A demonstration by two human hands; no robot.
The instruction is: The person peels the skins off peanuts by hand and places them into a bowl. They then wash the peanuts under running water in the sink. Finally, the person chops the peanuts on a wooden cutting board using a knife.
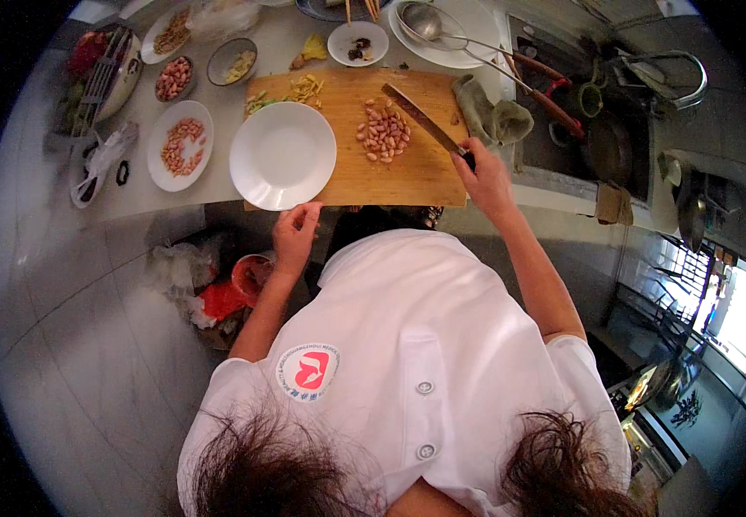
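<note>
My right hand [488, 184] grips the dark handle of a kitchen knife [421, 117]. Its blade points up and left over the wooden cutting board [405, 187], seen nearly edge-on. Left of the blade, a loose pile of shelled pinkish peanuts [384, 132] lies on the board. A bare white plate [282, 155] covers the board's left side, its near rim reaching past the front edge. My left hand [294, 239] has curled fingers, with the fingertips at that plate's near rim. Whether they pinch it is unclear. Chopped yellow and green pieces [305, 89] lie behind the plate.
Left on the counter are an oval plate of peanuts [182, 179], a small bowl of reddish pieces [174, 79] and a glass bowl [233, 61]. A small dish [358, 44] and a large plate with strainers [483, 39] stand behind. A green cloth [490, 113] lies right, beside the sink [541, 152].
</note>
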